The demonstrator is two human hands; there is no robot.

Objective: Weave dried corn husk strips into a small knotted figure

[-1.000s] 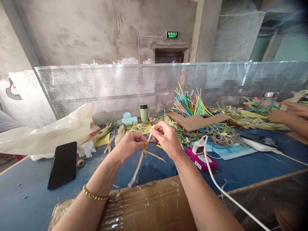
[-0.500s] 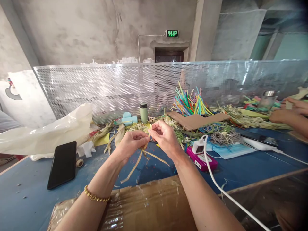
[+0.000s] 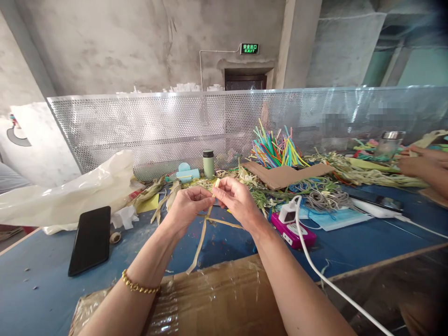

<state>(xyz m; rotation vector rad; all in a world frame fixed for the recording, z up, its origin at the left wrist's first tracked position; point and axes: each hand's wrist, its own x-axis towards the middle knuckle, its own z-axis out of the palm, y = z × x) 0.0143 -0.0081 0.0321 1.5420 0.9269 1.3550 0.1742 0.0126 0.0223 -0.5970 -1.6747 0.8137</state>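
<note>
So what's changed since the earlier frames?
The right hand shifted slightly left, closing on the left hand. On the strip, the right tail swung slightly up, nearer level. At far right, a co-worker's hand drew slightly right. Both hands keep hold of the strip; phone and bottle haven't moved.

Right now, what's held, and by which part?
The left hand and right hand pinch the pale yellow, husk-like flat strips near their upper end; the exact grip is hidden.
</note>
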